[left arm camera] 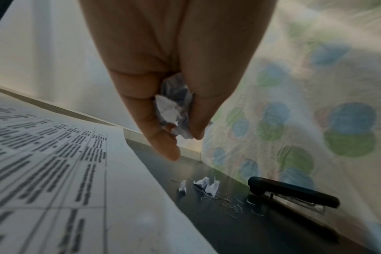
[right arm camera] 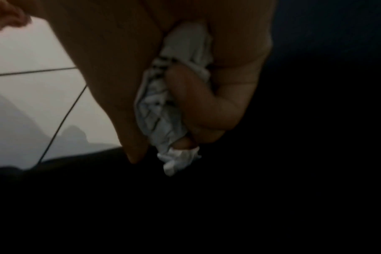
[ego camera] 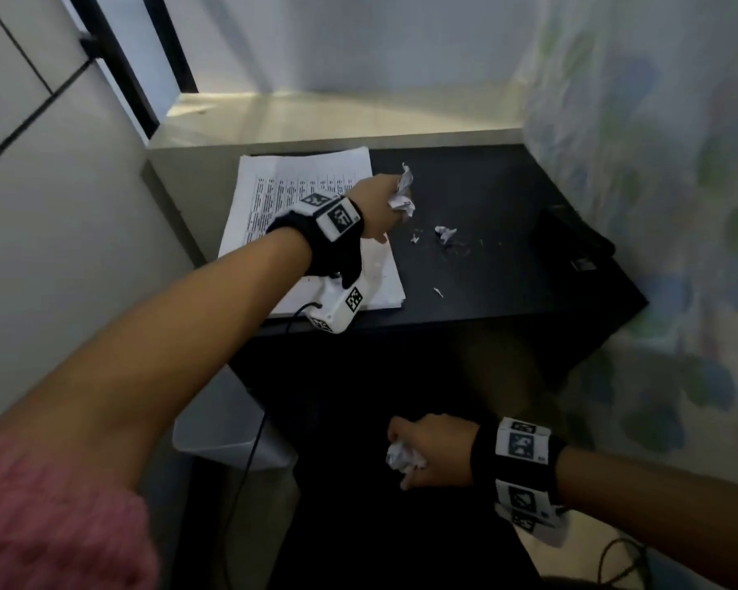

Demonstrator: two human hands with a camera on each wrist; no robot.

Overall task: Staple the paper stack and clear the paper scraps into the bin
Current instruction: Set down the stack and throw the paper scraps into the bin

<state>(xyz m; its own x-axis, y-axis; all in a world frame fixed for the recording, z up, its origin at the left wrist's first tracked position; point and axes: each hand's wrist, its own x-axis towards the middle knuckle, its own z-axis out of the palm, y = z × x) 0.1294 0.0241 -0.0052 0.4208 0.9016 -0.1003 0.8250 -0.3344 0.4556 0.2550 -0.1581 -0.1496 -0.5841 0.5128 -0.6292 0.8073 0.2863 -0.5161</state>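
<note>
A printed paper stack (ego camera: pixel 282 193) (left arm camera: pixel 54 163) lies on the left of the black desk (ego camera: pixel 508 249). My left hand (ego camera: pixel 384 206) (left arm camera: pixel 176 110) hovers over the desk beside the stack and pinches crumpled paper scraps (ego camera: pixel 403 195) (left arm camera: pixel 174 111). Small loose scraps (ego camera: pixel 444 234) (left arm camera: pixel 205 185) and bent staples (left arm camera: pixel 233 206) lie on the desk just beyond it. A black stapler (left arm camera: pixel 294 194) (ego camera: pixel 571 232) rests at the desk's right side. My right hand (ego camera: pixel 427 453) (right arm camera: pixel 185 96) is low in front of the desk, gripping a crumpled paper wad (ego camera: pixel 403 457) (right arm camera: pixel 161 116).
A pale translucent bin (ego camera: pixel 226 423) stands on the floor under the desk's left front corner, with a black cable (ego camera: pixel 248 457) running across it. A patterned curtain (ego camera: pixel 657 206) hangs along the right. A tiled wall (ego camera: pixel 39 163) is at the left.
</note>
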